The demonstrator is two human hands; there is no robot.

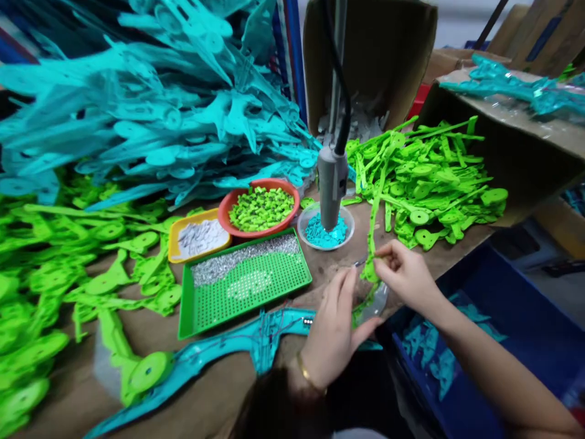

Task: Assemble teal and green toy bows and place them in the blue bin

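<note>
My right hand [404,274] pinches a long, thin green plastic part [373,222] that stands up on end. My left hand [326,329] lies over the right end of a long turquoise plastic part [219,349], fingers stretched and thumb apart. Wires and a small dark component show on the turquoise part beside this hand. A clear plastic piece [378,302] sits between the hands, partly hidden. Behind them a grey electric screwdriver [332,183] hangs upright over a clear bowl [350,233] of small turquoise pieces.
A green perforated tray [219,320] holds screws. Near it are a red bowl [223,213] of small green pieces and a yellow tray [172,241] of white pieces. Green parts [429,183] and turquoise parts [150,128] are heaped around. A blue bin [512,329] stands lower right.
</note>
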